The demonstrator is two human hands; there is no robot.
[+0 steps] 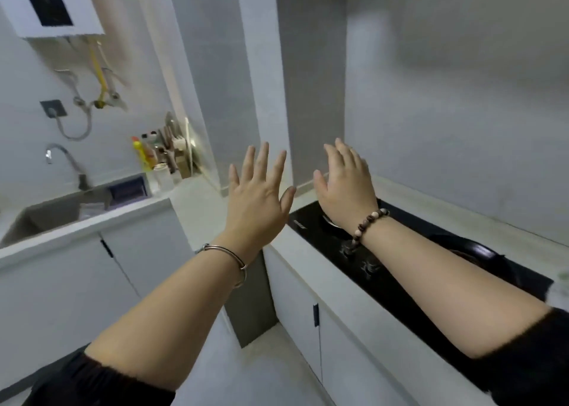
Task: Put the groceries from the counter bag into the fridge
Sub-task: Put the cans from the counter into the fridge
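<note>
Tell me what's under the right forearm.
A black cooktop set in the counter, knobs near its front edge, and a dark pan just beyond the arm. The right forearm covers the cooktop's middle; whatever lies there is hidden.

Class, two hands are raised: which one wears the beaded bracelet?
The right hand, above the black stove; a bracelet of brown and pale beads circles its wrist. The left hand wears a thin metal bangle instead.
</note>
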